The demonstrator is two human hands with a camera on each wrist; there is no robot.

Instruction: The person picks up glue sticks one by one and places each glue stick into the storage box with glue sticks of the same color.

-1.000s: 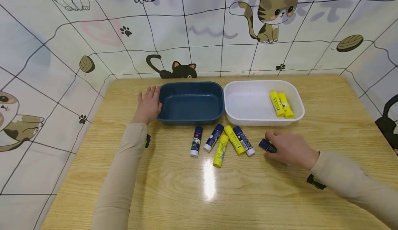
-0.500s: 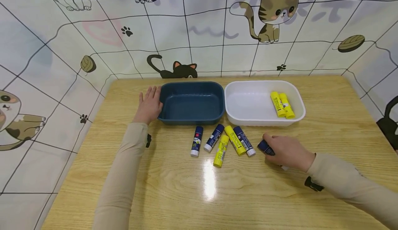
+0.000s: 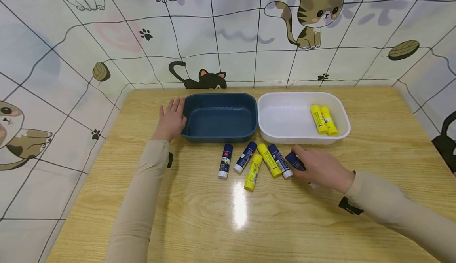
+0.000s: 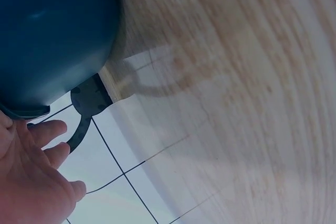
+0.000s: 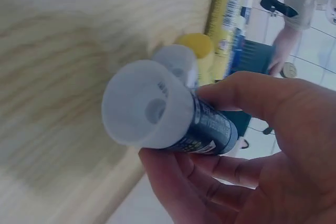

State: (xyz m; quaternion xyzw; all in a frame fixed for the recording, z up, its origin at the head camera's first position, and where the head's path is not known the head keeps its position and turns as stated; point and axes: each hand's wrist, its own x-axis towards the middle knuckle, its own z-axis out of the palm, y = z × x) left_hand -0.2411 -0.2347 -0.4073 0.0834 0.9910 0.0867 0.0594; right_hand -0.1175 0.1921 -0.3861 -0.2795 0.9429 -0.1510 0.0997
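Note:
My right hand pinches a dark blue glue stick between thumb and fingers. Its white base faces the camera in the right wrist view. Just left of it lies another blue glue stick, side by side with a yellow glue stick. My left hand rests with straight fingers against the left end of the dark blue tray. In the left wrist view the left hand is at the tray's rim, fingers spread.
A white tray adjoins the blue one and has two yellow glue sticks at its right end. Before the trays lie two more blue glue sticks, one upright in view, one slanted, and a yellow glue stick.
My right hand has moved left with the blue glue stick, up to the lying sticks. The left hand stays at the blue tray.

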